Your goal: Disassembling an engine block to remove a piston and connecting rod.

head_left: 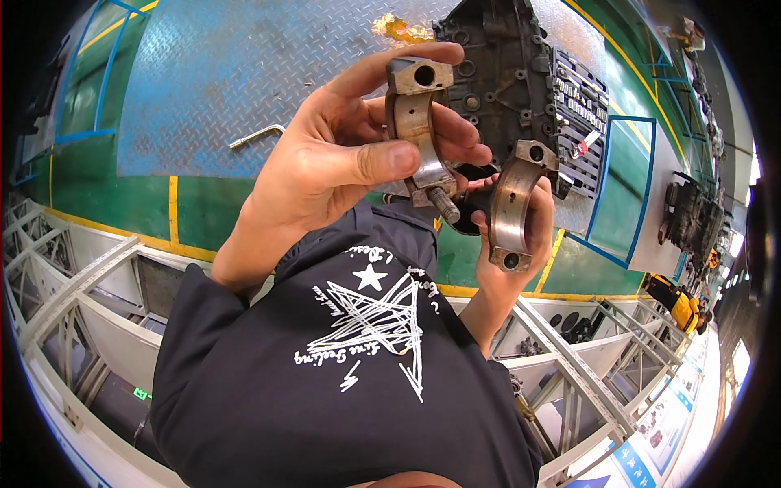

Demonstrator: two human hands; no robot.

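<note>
My left hand (313, 167) is closed around a connecting rod cap (419, 150), thumb on its curved inner face and fingers behind it. A threaded bolt (443, 205) sticks out of the cap's lower end. Beside it, my right hand (498, 285) grips a connecting rod (511, 203) from behind, its half-round big end turned toward me. Both pieces show a shiny worn bearing surface and bolt holes at the ends. They are held up close together, apart from each other. A dark rounded part behind them is mostly hidden by my hands.
Beyond my hands a dark engine block (498, 77) lies on the blue checkered metal plate (211, 73). Right of it is a socket tool tray (579, 106). An L-shaped wrench (259, 136) lies at left, and an oily puddle (402, 29) is near the block.
</note>
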